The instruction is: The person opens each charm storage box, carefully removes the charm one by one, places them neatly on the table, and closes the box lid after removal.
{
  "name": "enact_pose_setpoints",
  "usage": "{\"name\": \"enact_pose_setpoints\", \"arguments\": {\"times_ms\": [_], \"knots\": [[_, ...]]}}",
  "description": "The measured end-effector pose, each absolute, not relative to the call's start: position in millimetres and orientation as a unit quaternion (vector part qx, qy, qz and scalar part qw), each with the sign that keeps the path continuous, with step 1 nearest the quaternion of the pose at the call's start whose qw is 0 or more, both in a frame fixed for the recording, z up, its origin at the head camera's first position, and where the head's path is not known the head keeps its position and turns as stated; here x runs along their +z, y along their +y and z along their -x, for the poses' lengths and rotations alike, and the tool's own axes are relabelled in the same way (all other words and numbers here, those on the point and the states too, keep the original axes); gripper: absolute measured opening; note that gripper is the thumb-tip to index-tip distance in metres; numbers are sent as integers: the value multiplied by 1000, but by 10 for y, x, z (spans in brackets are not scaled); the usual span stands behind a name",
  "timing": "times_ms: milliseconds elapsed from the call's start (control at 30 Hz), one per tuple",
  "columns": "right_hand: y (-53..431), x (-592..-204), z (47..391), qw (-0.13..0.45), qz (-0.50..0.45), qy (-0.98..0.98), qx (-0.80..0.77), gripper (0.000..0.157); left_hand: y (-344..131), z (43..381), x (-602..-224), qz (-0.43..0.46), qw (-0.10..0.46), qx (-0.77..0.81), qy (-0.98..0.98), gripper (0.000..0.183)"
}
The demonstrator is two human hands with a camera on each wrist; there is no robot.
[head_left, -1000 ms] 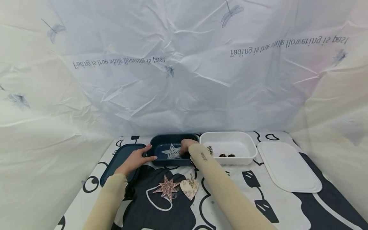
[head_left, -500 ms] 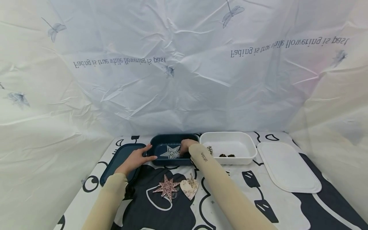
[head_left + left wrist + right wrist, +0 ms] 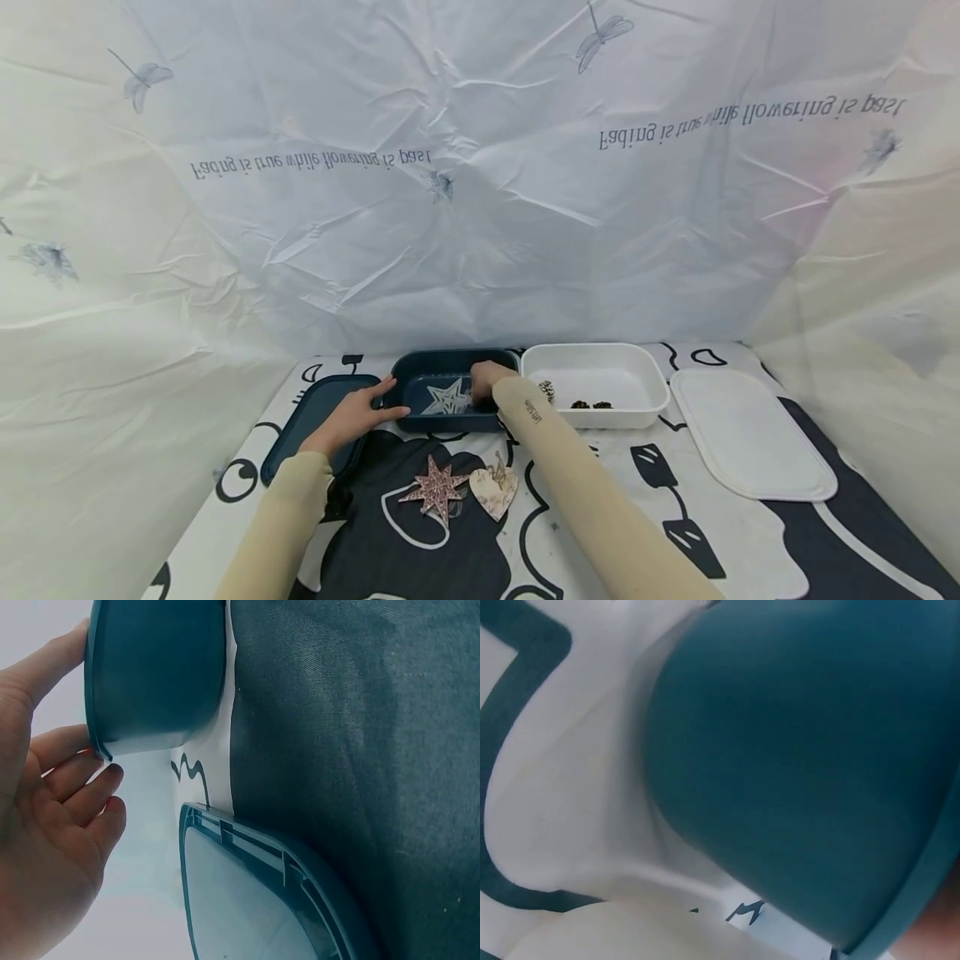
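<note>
A dark blue box [image 3: 418, 422] holds a silvery star ornament [image 3: 446, 397] lying toward its left middle. My right hand [image 3: 486, 381] reaches down inside the box, right beside the star's right-hand point. Its fingertips are hidden, so I cannot tell whether they pinch the star. In the right wrist view the outer wall of the box [image 3: 795, 750] covers most of that hand. My left hand [image 3: 358, 415] rests its thumb and index finger against the box's left corner. Seen from the left wrist, the other fingers hang loosely curled by the rim [image 3: 90, 690].
The dark blue lid [image 3: 313, 417] lies left of the box, under my left hand. A white box [image 3: 637, 417] with several small pinecones stands on the right, its white lid [image 3: 753, 433] beyond. A pink glittery star [image 3: 435, 490] and a pale heart [image 3: 493, 493] lie in front.
The silvery star has turned and shifted slightly inside the dark blue box. Both hands stay almost in the same place.
</note>
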State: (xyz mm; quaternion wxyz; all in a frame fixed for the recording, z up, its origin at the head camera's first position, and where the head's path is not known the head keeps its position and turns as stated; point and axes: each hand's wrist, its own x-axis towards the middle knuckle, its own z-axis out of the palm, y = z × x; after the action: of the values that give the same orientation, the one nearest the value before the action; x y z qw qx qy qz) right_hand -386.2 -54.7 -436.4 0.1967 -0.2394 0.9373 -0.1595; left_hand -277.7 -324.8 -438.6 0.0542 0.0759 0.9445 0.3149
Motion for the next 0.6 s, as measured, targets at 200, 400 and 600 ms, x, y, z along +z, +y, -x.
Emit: {"name": "enact_pose_setpoints", "arguments": {"times_ms": [200,400,600], "knots": [[-486,-4365,3915,189,250,927,-206,48,-3250,2786,-4390,-73,55,307,947,91],[-431,-4311,3884,138,248,924,-256,24,-3244,2799,-4399,-74,55,304,948,92],[-428,-4236,3844,131,230,920,-290,10,-3239,2795,-4404,-75,56,301,949,92]]}}
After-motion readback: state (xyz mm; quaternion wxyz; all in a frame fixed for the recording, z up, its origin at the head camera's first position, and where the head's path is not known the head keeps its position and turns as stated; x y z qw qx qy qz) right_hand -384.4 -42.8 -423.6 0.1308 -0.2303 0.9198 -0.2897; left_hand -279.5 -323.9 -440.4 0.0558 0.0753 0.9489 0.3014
